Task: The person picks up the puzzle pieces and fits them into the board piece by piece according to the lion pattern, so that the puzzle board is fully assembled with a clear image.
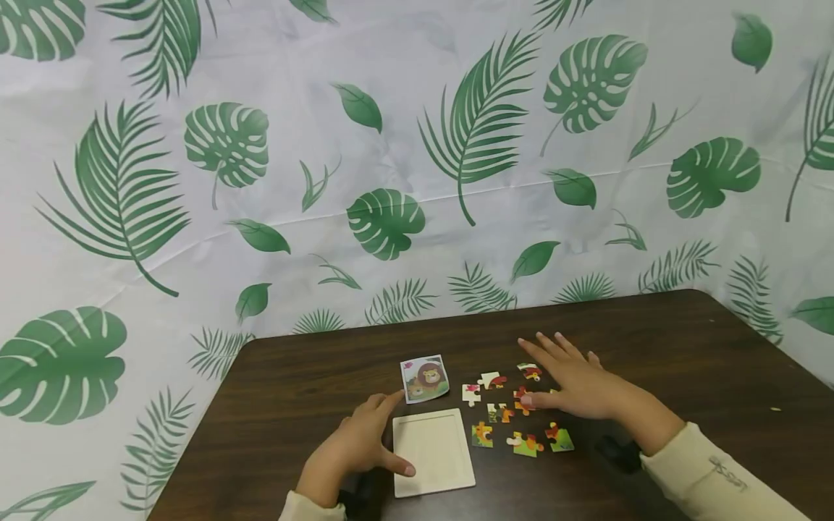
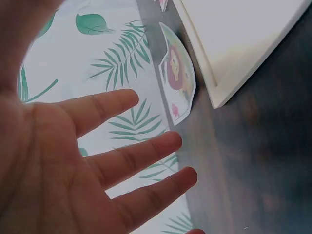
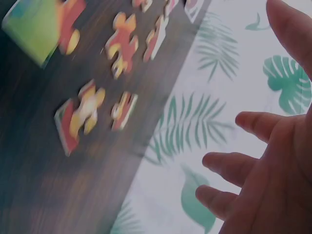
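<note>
My left hand [image 1: 361, 438] hovers by the left edge of a pale wooden puzzle tray [image 1: 433, 454], its fingers spread and holding nothing. Beyond the tray lies a small picture card [image 1: 425, 379] showing a lion; its far edge curls up in the left wrist view. My right hand [image 1: 580, 383] is stretched out above the loose jigsaw pieces to the right of the tray, fingers apart and empty. Among those are a green and orange piece [image 1: 559, 437], a white and pink piece [image 1: 471, 394] and a red piece [image 3: 123, 45]. Part of the group is hidden beneath the right hand.
Everything lies on a dark wood-grain table [image 1: 313, 383]. Behind it hangs a white cloth [image 1: 404, 87] printed with green leaves. A tiny pale speck [image 1: 775, 409] is on the table at the right.
</note>
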Tool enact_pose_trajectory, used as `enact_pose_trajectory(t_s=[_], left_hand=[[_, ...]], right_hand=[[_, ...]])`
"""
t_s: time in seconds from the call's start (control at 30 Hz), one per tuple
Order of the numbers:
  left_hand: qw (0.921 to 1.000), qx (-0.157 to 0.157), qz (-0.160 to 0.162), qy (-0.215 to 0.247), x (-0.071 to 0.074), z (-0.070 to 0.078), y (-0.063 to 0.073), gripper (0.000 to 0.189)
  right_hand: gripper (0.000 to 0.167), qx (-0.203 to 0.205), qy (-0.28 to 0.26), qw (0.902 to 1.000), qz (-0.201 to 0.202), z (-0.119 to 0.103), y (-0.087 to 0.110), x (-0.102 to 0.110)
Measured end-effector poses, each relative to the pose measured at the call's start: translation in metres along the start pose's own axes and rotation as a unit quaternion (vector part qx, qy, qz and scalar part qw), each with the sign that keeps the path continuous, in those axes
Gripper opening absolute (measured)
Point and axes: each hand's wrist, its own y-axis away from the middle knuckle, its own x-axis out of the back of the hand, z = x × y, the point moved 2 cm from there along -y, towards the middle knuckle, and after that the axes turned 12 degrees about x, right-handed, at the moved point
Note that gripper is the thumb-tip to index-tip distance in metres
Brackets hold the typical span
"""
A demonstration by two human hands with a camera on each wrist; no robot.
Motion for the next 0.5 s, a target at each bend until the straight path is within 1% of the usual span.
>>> enact_pose_trajectory(t_s=[0.17, 0.3, 0.4, 0.5], left_hand=[[0.9998, -0.017, -0.008, 0.005, -0.011, -0.006, -0.001, 0.118], [0.9994, -0.029, -0.016, 0.01, -0.019, -0.008, -0.001, 0.121], [0.9994, -0.026, -0.02, 0.008, -0.022, -0.009, 0.0, 0.122], [0.9997, -0.019, -0.018, -0.002, -0.024, -0.011, -0.001, 0.122]], right_hand=[[0.089, 0.028, -0.019, 0.9992, -0.021, -0.008, -0.017, -0.01], [0.083, 0.043, -0.053, 0.9971, -0.033, -0.014, -0.032, -0.021], [0.079, 0.054, -0.071, 0.9955, -0.034, -0.018, -0.044, -0.028], [0.072, 0.072, -0.064, 0.9951, -0.024, -0.023, -0.054, -0.034]])
